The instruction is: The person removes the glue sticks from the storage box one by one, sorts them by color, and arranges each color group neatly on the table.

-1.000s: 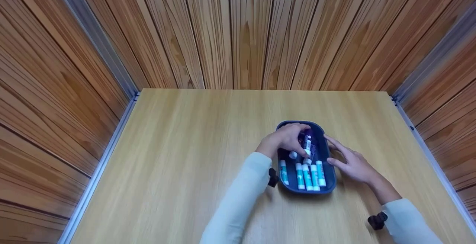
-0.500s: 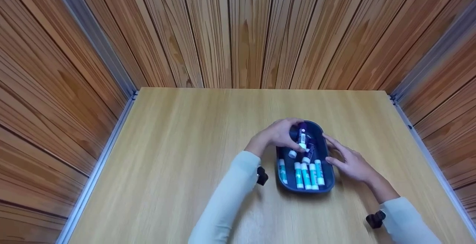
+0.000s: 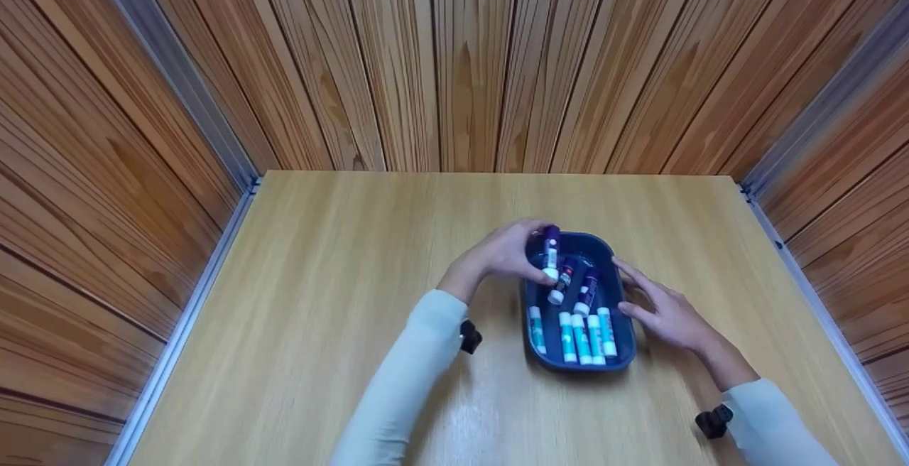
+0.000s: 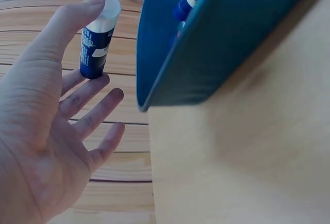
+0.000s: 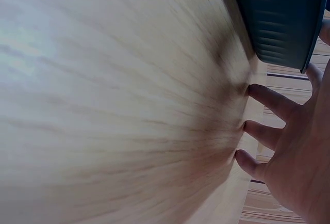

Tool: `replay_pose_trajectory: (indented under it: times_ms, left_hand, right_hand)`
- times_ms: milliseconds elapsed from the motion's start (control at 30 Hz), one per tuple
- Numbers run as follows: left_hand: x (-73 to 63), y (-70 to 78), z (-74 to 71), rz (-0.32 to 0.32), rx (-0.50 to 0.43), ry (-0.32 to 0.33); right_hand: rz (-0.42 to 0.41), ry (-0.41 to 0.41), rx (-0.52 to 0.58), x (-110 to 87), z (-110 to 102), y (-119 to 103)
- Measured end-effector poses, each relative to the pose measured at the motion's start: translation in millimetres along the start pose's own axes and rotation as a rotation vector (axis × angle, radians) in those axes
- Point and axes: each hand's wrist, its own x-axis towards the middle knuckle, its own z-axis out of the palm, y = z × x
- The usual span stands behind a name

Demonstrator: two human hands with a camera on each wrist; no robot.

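Observation:
My left hand (image 3: 497, 253) pinches a purple glue stick (image 3: 551, 247) with a white end between thumb and fingertips, over the left far rim of a dark blue tray (image 3: 602, 256). In the left wrist view the thumb presses the white end while the other fingers spread below the stick. Inside the tray lie two more purple glue sticks (image 3: 588, 292), and several teal glue sticks (image 3: 581, 338) lie at its near end. My right hand (image 3: 667, 313) rests against the tray's right side, index finger and thumb at the rim, other fingertips on the table (image 5: 129, 105).
Wood-patterned panels (image 3: 469, 61) stand behind the table and on both sides, with metal rails (image 3: 184, 345) along the side edges. Dark cameras (image 3: 714, 421) are worn at both wrists.
My left hand has moved left with the purple glue stick, from the tray's middle to its left rim, uncovering the purple sticks inside. The right hand stays at the tray's side.

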Motion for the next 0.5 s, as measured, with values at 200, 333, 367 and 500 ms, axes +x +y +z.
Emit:
replay_pose_trajectory:
  times_ms: [200,333,367,500]
  left_hand:
    - [-10.9,-10.0,-12.3,-0.018,0.014,0.016]
    - [-16.0,-17.9,-19.7,-0.021,0.032,0.022]
    - [-17.4,-19.9,-21.3,-0.026,0.035,0.023]
    - [-23.1,-28.6,-27.8,-0.033,0.062,0.040]
  right_hand:
    - [-0.001,0.001,-0.001,0.4,0,0]
    - [0.000,0.002,0.001,-0.3,-1,1]
    - [0.000,0.002,0.000,-0.5,-1,1]
    - [-0.003,0.000,0.001,-1.0,0,2]
